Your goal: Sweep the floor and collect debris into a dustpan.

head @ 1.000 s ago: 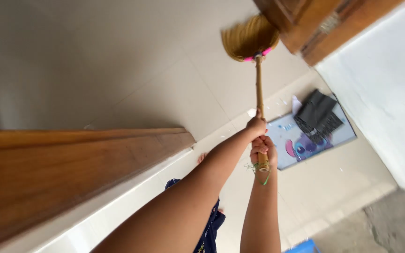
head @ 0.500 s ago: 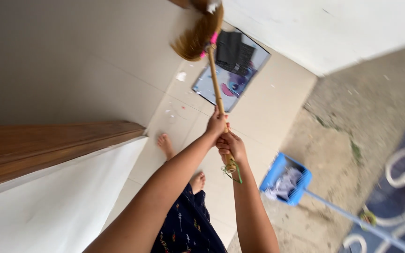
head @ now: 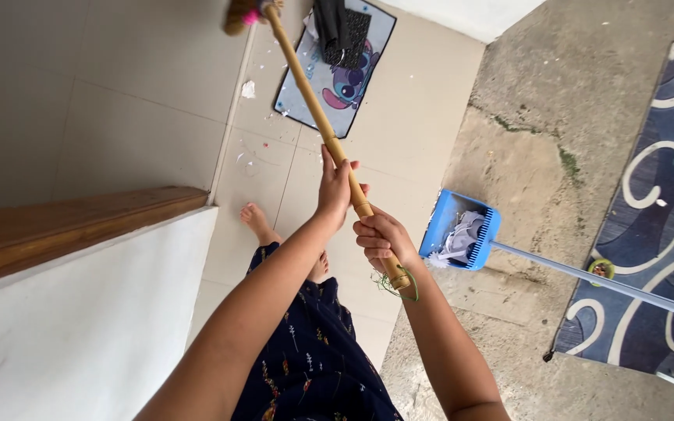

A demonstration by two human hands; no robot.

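Bamboo-coloured wood forms the long handle of the broom, which runs diagonally from the upper left toward the centre of the view. Its straw head, bound with a pink band, is cut off at the top edge. The left hand wraps the handle higher up, fingers partly loosened with the thumb raised. The right hand is clenched firmly around the lower end, just above a loop of green string. Both hands touch the handle and sit close together.

On the pale tiled floor beyond the broom lies a rectangular cartoon-printed mat with a black folded cloth on top. Small white paper scraps lie near the mat. A blue plastic dustpan with a long pale handle rests on rough concrete, just right of the right hand, holding white litter. A dark blue rug with white swirls lies farther right. One bare foot stands on the tiles beside a white wall with wooden trim.
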